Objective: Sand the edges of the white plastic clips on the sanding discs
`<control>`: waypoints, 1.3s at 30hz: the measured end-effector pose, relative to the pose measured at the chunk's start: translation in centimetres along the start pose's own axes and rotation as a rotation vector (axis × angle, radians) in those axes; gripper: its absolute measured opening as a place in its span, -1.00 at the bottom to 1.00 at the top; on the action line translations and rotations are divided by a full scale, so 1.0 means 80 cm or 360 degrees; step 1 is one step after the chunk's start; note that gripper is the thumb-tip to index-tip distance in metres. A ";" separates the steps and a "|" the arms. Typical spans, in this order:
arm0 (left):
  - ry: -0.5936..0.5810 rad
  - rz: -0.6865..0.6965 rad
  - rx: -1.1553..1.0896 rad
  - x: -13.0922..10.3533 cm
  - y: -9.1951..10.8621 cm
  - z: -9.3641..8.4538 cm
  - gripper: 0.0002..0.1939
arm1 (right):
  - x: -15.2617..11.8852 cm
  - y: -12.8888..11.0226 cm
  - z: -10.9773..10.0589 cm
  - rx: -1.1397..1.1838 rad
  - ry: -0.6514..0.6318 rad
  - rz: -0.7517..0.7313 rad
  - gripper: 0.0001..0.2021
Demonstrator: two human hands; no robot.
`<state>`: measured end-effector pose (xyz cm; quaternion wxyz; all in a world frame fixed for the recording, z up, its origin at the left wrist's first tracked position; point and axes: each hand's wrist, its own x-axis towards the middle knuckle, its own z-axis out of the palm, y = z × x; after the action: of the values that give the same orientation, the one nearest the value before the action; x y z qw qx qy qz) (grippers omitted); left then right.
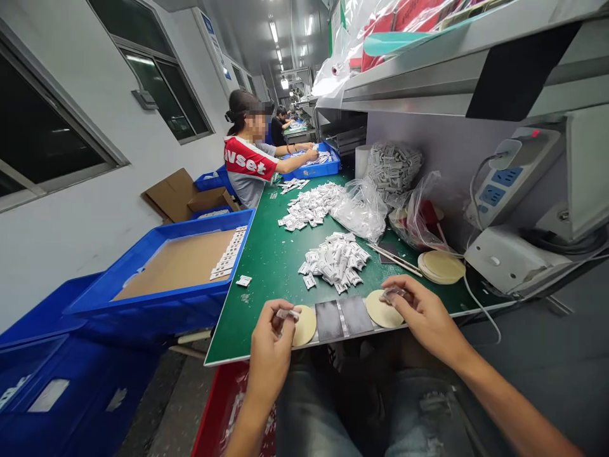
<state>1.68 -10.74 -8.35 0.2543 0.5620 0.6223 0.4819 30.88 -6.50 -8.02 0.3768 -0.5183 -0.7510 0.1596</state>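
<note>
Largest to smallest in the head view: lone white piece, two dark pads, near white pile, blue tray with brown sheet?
1. Blue tray
2. Near white pile
3. Left dark pad and right dark pad: look alike, unranked
4. Lone white piece

The left hand (275, 330) is gripping a small white part (288, 313) between thumb and fingers above the left cream disc (304, 325), while the right hand (410, 301) is holding another small piece (392, 292) over the right cream disc (382, 309). Two dark rectangular pads (343, 318) are lying side by side between the discs at the near edge of the green table (266, 273), with a heap of white parts (334, 259) sitting just beyond them. To the left, a blue tray (157, 298) is holding a row of white parts (229, 255) on brown board (183, 263), and a co-worker (252, 149) farther along is reaching into a blue bin (328, 166).
</note>
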 end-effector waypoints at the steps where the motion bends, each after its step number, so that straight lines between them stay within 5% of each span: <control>1: 0.0015 0.0026 0.0077 0.006 -0.004 0.003 -0.91 | 0.003 0.006 0.003 -0.0069 0.0004 -0.0024 -0.78; 6: 0.0018 0.0296 0.0772 0.010 -0.021 0.008 -0.92 | -0.001 0.021 0.007 -0.0391 -0.0048 -0.0177 -0.86; 11: -0.0057 0.0326 0.0942 0.006 -0.010 0.001 -0.90 | 0.001 0.018 0.000 -0.0507 -0.0149 -0.0220 -0.84; 15: -0.0574 0.0226 0.0583 -0.029 -0.010 -0.030 -0.92 | -0.035 0.010 -0.014 -0.0310 -0.0177 -0.0241 -0.80; 17: -0.0541 0.0155 0.0404 -0.049 -0.019 -0.047 -0.88 | -0.060 0.009 -0.020 -0.0132 0.0056 -0.0086 -0.80; 20: -0.0331 -0.0008 0.0299 -0.062 -0.027 -0.059 -0.80 | -0.078 0.011 -0.022 0.0274 0.0180 0.0458 -0.74; 24: -0.0621 -0.0370 0.0229 -0.056 -0.014 -0.058 -0.68 | -0.063 0.004 -0.020 0.1124 -0.0181 0.1081 -0.54; 28: -0.0688 -0.0615 0.0100 -0.052 -0.001 -0.055 -0.61 | -0.043 -0.003 -0.019 0.1672 -0.0245 0.1050 -0.58; 34: -0.0434 -0.0471 -0.0578 -0.049 -0.007 -0.059 -0.66 | -0.023 0.004 -0.017 0.1026 -0.0125 0.0848 -0.49; 39: -0.0359 -0.0360 -0.0691 -0.026 -0.010 -0.049 -0.70 | 0.005 0.013 -0.009 0.1091 -0.0016 0.0882 -0.24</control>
<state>-1.56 -13.84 -7.94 0.4889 0.4713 0.5309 0.5070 32.00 -5.80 -8.00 0.4662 -0.5444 -0.4891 0.4970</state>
